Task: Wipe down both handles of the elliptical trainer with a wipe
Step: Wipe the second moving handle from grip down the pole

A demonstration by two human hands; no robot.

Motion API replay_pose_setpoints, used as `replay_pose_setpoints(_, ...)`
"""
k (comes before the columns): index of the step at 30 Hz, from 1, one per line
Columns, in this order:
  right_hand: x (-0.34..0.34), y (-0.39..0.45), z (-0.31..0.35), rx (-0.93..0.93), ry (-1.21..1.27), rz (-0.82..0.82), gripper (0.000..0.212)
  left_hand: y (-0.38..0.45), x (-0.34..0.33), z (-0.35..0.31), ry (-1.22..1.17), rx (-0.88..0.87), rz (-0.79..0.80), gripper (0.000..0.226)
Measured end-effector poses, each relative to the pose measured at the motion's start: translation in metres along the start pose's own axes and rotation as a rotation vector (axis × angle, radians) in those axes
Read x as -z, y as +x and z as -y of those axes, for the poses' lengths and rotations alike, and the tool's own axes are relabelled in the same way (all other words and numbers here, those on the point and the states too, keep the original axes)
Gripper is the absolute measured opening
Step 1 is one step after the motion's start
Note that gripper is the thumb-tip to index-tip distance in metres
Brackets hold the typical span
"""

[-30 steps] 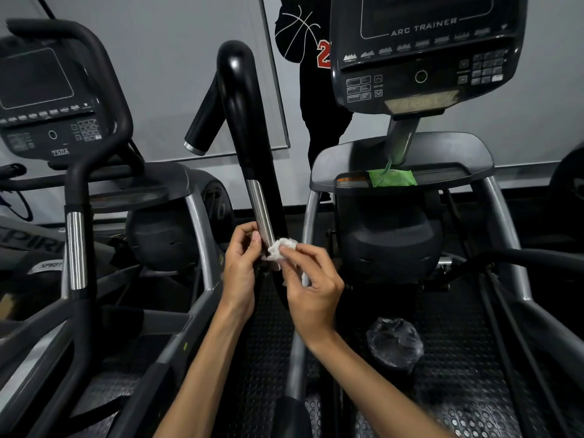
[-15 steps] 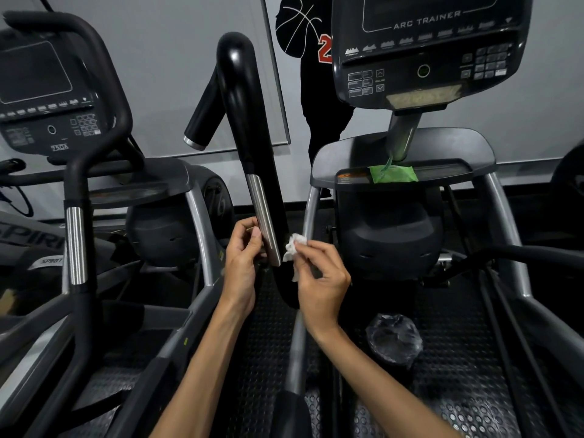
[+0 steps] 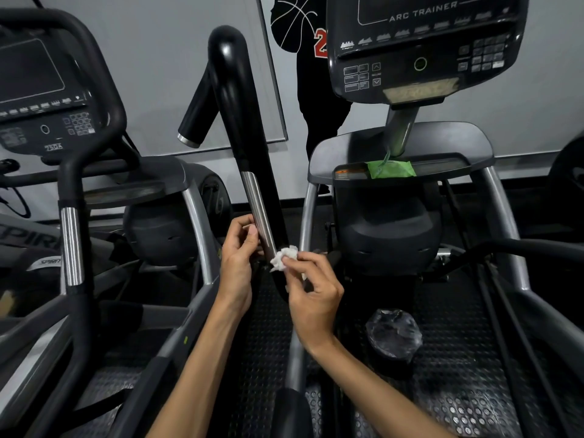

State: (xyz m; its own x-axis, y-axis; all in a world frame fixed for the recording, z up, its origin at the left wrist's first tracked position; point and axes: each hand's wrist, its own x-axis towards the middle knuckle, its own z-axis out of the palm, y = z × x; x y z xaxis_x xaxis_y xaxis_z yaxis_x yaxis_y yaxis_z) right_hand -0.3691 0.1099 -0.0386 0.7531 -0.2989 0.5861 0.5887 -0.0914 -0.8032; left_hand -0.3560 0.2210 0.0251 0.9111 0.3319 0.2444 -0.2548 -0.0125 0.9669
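Wiping the base of the near handle [image 3: 249,147]

Right hand [image 3: 311,289] pinches the crumpled wipe [image 3: 286,257] against the bar; left hand [image 3: 238,257] curls around it, steadying. Best to press firmly and work around it.

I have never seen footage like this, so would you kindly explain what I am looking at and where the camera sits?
The camera is worn on a person's head, looking forward and down, so the two bare arms reaching in from below are the wearer's own. In front stands a gym cardio machine; its console reads "ARC TRAINER". The tall black bar in the middle is one of its handles, with a shiny metal grip strip low down. The right hand pinches a crumpled white wipe against the bottom of that strip, while the left hand grips the handle beside it. A green packet, probably wipes, lies on the shelf under the console. A similar machine stands to the left.
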Motion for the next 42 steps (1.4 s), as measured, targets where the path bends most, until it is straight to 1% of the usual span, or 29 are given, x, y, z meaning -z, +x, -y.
replay_pose_setpoints(3,-0.004,0.013,-0.007,-0.171,0.094,-0.025,0.017,0.000,-0.001,0.000,-0.001,-0.007,-0.004,0.016)
replay_pose_setpoints(5,-0.009,0.024,0.000,-0.274,0.177,-0.018,0.023,0.000,-0.002,0.000,-0.009,-0.010,-0.008,0.017)
replay_pose_setpoints(7,-0.008,0.025,0.005,-0.237,0.194,0.004,0.028,0.000,-0.002,0.000,-0.015,-0.008,-0.009,0.016)
replay_pose_setpoints(9,-0.002,0.017,0.000,-0.180,0.150,0.037,0.026,0.000,-0.002,0.000,-0.008,-0.015,-0.012,0.014)
replay_pose_setpoints(11,0.001,0.017,-0.009,-0.245,0.139,0.069,0.025,0.000,-0.002,0.001,0.017,-0.032,-0.019,0.015)
replay_pose_setpoints(13,-0.005,0.030,-0.009,-0.337,0.175,0.095,0.030,-0.001,-0.002,0.000,0.045,-0.055,-0.023,0.018)
replay_pose_setpoints(16,-0.012,0.051,0.001,-0.393,0.341,0.128,0.036,-0.002,-0.003,-0.002,0.064,-0.079,-0.031,0.023)
replay_pose_setpoints(19,-0.006,0.049,-0.007,-0.406,0.395,0.235,0.019,-0.001,-0.002,-0.001,0.066,-0.084,-0.049,0.027)
replay_pose_setpoints(20,-0.004,0.048,-0.011,-0.419,0.384,0.284,0.016,-0.001,-0.003,0.000,0.063,-0.083,-0.059,0.026)
replay_pose_setpoints(22,-0.005,0.055,-0.015,-0.470,0.410,0.322,0.015,-0.001,-0.005,0.003,0.050,-0.079,-0.071,0.024)
replay_pose_setpoints(24,-0.011,0.068,-0.010,-0.527,0.548,0.374,0.019,-0.001,-0.010,0.005,0.044,-0.083,-0.073,0.022)
replay_pose_setpoints(26,-0.015,0.075,-0.008,-0.611,0.692,0.483,0.031,-0.002,-0.011,0.007,0.032,-0.082,-0.086,0.022)
replay_pose_setpoints(27,-0.014,0.076,-0.011,-0.640,0.722,0.542,0.034,-0.001,-0.010,0.007,0.022,-0.083,-0.099,0.022)
replay_pose_setpoints(30,-0.007,0.085,-0.022,-0.663,0.647,0.678,0.037,0.001,-0.004,0.007,0.016,-0.079,-0.125,0.022)
replay_pose_setpoints(32,-0.009,0.093,-0.022,-0.708,0.661,0.721,0.038,0.002,-0.004,0.007,0.013,-0.064,-0.135,0.023)
replay_pose_setpoints(36,-0.021,0.096,-0.016,-0.910,0.747,0.775,0.041,0.002,-0.005,0.009,-0.007,-0.017,-0.136,0.020)
replay_pose_setpoints(39,-0.023,0.099,-0.020,-0.991,0.764,0.807,0.041,0.003,0.000,0.010,-0.098,0.051,-0.131,0.033)
replay_pose_setpoints(42,-0.021,0.107,-0.018,-0.972,0.731,0.820,0.038,0.000,-0.001,0.008,-0.170,0.112,-0.096,0.044)
